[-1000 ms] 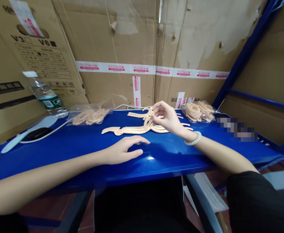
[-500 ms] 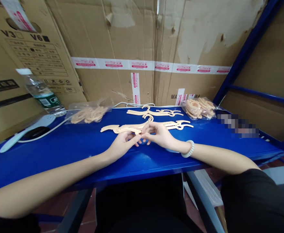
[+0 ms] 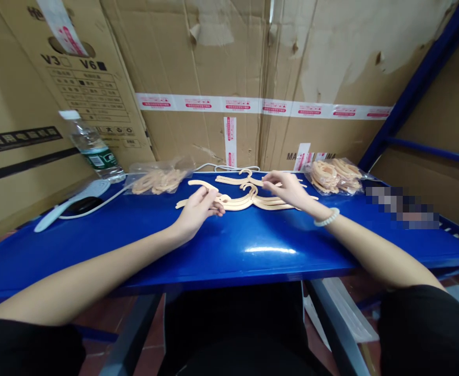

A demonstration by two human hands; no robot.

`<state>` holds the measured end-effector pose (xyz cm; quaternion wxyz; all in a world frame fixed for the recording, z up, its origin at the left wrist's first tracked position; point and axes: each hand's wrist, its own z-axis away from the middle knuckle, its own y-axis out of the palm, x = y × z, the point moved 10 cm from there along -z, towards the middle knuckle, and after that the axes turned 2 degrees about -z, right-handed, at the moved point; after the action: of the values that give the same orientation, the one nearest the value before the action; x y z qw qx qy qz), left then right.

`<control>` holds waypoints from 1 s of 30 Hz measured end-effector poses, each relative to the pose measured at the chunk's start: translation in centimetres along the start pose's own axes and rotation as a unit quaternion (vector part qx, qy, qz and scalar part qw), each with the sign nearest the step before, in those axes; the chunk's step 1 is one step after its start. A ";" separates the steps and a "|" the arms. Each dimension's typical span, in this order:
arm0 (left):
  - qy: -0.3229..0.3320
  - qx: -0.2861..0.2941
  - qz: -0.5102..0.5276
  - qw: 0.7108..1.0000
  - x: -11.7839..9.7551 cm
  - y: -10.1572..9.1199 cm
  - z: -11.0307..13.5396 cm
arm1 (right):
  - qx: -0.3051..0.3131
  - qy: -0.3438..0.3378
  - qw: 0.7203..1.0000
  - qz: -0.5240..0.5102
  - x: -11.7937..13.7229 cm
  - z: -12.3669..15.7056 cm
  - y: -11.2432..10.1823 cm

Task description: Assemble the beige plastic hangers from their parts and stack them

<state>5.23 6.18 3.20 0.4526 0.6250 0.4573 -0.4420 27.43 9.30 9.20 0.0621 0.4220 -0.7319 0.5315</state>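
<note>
My left hand (image 3: 198, 210) is closed on a beige curved hanger arm (image 3: 201, 185), whose rounded free end points to the upper left. Right below and behind it lie stacked beige clothes hangers (image 3: 237, 204), their hooks toward the boxes. My right hand (image 3: 288, 189), with a pale beaded bracelet at the wrist, is over another clothes hanger (image 3: 229, 180) farther back. Its thumb and fingers are bent and slightly apart at that hanger's right part, which they partly hide. I see nothing plainly held there.
Clear bags of beige parts lie at the left (image 3: 157, 180) and right (image 3: 333, 176) of the blue table (image 3: 229, 256). A water bottle (image 3: 100, 156), a pale blue brush-like tool (image 3: 72, 204) and a black oval object (image 3: 82, 206) are at left. Cardboard boxes (image 3: 198, 136) stand behind.
My hands have parted. The left has moved slightly left with the hanger arm, while the right has let go and reached back to the far hanger. The view has shifted a little.
</note>
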 end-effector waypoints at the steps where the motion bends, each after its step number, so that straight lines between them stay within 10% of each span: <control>1: 0.001 -0.008 0.006 1.000 -0.3 -0.5 -0.4 | -0.006 -0.003 0.995 0.099 -1.3 -0.6 -1.0; 5: 0.010 -0.024 0.003 1.000 -1.5 -2.1 -1.8 | 0.072 0.024 0.958 0.275 -6.3 -1.5 -1.1; 15: -0.005 -0.027 0.024 0.999 -1.2 -4.4 -4.8 | 0.089 0.006 0.953 0.290 -8.7 -2.8 0.7; 30: -0.067 -0.053 0.105 0.991 0.5 -5.9 -5.7 | 0.014 -0.017 1.000 0.005 -3.2 -1.6 -5.4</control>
<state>0.40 12.83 2.90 0.5587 0.6136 0.3807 -0.4078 32.63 11.97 12.06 0.0409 0.4280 -0.7276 0.5346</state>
